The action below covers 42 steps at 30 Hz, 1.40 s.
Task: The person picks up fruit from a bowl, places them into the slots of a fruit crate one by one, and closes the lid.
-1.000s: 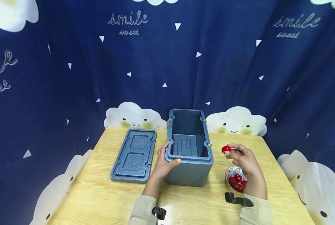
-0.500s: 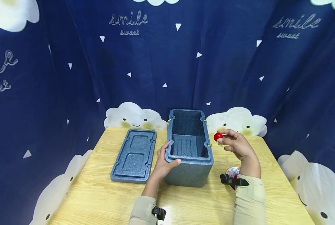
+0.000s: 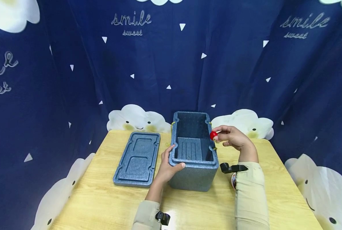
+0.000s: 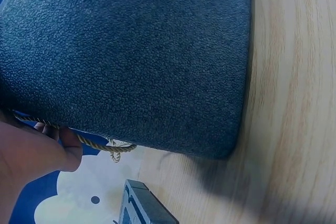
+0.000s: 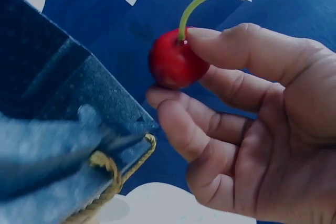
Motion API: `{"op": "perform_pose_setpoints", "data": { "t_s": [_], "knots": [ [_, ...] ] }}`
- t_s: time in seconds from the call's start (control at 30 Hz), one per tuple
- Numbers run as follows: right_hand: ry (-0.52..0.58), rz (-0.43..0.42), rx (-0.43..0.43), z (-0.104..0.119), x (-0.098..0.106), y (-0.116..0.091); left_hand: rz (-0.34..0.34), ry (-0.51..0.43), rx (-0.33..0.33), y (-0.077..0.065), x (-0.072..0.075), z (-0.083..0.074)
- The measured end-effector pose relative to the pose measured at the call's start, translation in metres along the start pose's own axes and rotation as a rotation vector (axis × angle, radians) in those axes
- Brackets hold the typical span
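One cherry point(image 3: 213, 135), pinched by the right hand point(image 3: 234, 138), has neared the box point(image 3: 191, 178), not yet inside; left hand point(image 3: 166, 168) grips its rim point(image 3: 198, 162).

Two pale-sleeved forearms point(image 3: 250, 198) extend forward, the left grip point(image 3: 167, 168) clasping with thumb set apart from fingers, the right grip point(image 3: 234, 138) raised, thumb and forefinger pinching, other fingers loosely curled.
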State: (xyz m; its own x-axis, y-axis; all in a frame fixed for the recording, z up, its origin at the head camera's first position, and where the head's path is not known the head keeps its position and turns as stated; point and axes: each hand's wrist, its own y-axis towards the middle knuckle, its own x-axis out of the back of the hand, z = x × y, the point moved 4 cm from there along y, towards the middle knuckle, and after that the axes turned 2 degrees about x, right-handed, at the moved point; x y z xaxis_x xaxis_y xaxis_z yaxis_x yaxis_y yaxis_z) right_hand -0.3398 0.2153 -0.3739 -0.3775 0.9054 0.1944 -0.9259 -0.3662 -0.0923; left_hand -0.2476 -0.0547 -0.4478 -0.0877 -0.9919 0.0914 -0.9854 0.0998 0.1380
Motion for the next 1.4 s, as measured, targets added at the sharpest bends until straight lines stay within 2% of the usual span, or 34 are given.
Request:
{"op": "perform_pose_setpoints", "data": {
  "t_s": [0.4, 0.67, 0.87, 1.07, 1.23, 1.4],
  "knots": [
    [-0.05, 0.135, -0.015, 0.013, -0.012, 0.022, -0.006, 0.005, -0.011, -0.002, 0.0, 0.001],
    [-0.19, 0.258, 0.049, 0.021, -0.02, 0.042, 0.007, -0.001, -0.011, 0.001, -0.002, 0.003],
    [-0.216, 0.314, 0.006, 0.021, -0.027, 0.05, -0.004, 0.01, -0.017, 0.001, -0.001, 0.003],
    [-0.184, 0.415, -0.001, 0.015, -0.037, 0.05, -0.012, 0.015, -0.015, 0.001, 0.0, 0.003],
    [-0.199, 0.497, -0.019, 0.01, -0.041, 0.054, -0.016, 0.003, -0.014, 0.002, 0.0, 0.003],
    [-0.24, 0.517, -0.062, 0.011, -0.046, 0.059, -0.013, 0.003, -0.014, 0.002, 0.0, 0.004]
  ]
}}
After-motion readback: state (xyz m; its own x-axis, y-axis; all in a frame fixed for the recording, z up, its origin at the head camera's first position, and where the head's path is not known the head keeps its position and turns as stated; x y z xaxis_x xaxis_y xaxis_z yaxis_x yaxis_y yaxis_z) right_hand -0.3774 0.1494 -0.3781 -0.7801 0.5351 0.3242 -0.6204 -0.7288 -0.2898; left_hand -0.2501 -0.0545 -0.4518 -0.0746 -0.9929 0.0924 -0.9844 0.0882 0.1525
